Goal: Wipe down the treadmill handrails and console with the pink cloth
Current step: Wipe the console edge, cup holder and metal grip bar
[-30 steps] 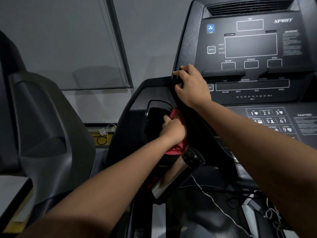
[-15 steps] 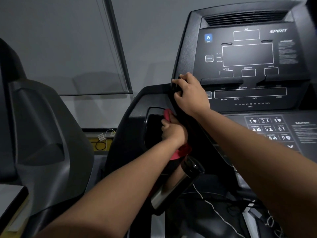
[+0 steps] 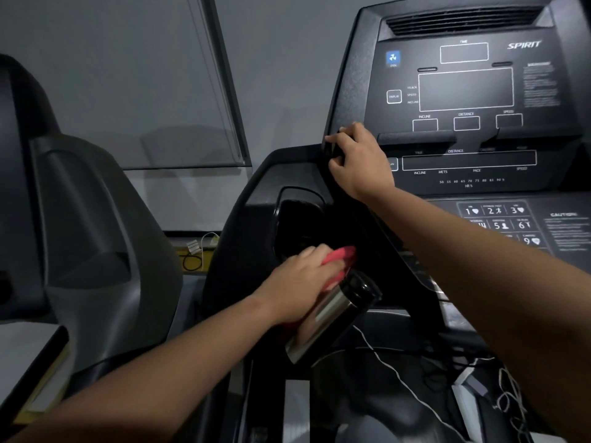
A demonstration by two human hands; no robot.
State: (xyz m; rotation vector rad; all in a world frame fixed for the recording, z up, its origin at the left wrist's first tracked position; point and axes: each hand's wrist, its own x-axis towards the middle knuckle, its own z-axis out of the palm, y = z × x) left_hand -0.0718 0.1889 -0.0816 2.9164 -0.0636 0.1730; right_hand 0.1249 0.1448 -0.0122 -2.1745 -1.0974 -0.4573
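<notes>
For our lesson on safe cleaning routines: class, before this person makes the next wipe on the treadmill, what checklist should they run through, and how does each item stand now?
1. Cloth in hand: ok. The left hand holds the pink cloth.
2. Cloth at a surface: ok. It sits at the lower rim of the recessed pocket, just above the chrome handrail grip.
3. Body braced: ok. The right hand grips the left edge of the console.
4. Displays dark: ok. No readout window is lit.
5. White cable clear: ok. It hangs below the grip, apart from both hands.
6. Cloth damp enough: cannot tell.
</notes>
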